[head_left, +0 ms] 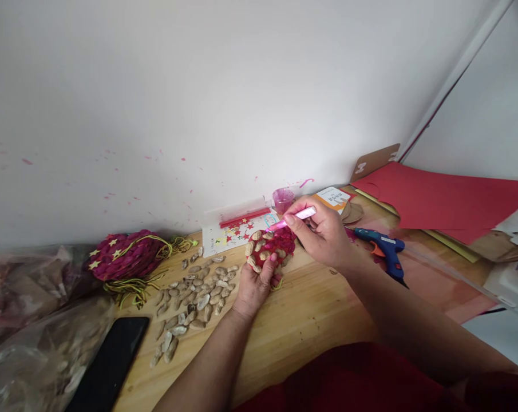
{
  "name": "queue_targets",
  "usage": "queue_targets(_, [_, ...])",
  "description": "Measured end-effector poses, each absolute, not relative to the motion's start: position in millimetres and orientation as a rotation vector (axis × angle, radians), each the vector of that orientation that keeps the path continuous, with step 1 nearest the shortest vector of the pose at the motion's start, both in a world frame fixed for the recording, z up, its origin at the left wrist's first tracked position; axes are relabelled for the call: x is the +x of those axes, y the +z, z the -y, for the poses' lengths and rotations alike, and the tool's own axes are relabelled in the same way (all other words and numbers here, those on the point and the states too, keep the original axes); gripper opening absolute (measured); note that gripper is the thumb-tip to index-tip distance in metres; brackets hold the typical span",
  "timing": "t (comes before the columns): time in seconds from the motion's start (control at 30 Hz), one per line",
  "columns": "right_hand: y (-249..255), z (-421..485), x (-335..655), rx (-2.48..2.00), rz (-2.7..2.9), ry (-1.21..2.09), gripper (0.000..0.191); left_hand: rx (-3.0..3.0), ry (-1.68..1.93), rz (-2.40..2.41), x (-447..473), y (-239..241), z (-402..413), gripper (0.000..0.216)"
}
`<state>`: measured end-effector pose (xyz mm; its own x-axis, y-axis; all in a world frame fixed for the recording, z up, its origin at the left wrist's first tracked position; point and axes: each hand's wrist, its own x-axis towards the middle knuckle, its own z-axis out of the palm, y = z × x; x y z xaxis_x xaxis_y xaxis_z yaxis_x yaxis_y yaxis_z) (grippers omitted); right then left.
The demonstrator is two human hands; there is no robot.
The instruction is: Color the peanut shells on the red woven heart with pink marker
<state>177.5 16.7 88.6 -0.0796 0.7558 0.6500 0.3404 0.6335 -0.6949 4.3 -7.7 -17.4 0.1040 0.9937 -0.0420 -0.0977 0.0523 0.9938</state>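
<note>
My left hand [254, 286] grips from below a round ball [269, 247] covered in peanut shells, part painted magenta and part still tan. My right hand [323, 232] is closed on a pink-handled brush [293, 218], whose tip touches the top of the ball. Both hands hover just above a wooden table [301, 320]. A small cup of pink paint [283, 199] stands right behind the ball.
Several loose peanut shells [198, 297] lie left of my hand. A finished magenta ball with gold stars [125, 254] sits further left, by plastic bags [35, 343] and a black phone [110, 363]. A blue glue gun [385, 250], red paper sheets [443, 197] and a star sticker sheet [233, 232] lie nearby.
</note>
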Motion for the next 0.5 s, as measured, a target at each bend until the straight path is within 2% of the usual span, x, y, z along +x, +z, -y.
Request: queue_targets(0.5, [80.2, -25.2, 180.4, -0.899, 1.597, 0.585, 0.019, 1.138, 1.144, -1.089, 3.9, -15.0, 9.1, 0.050])
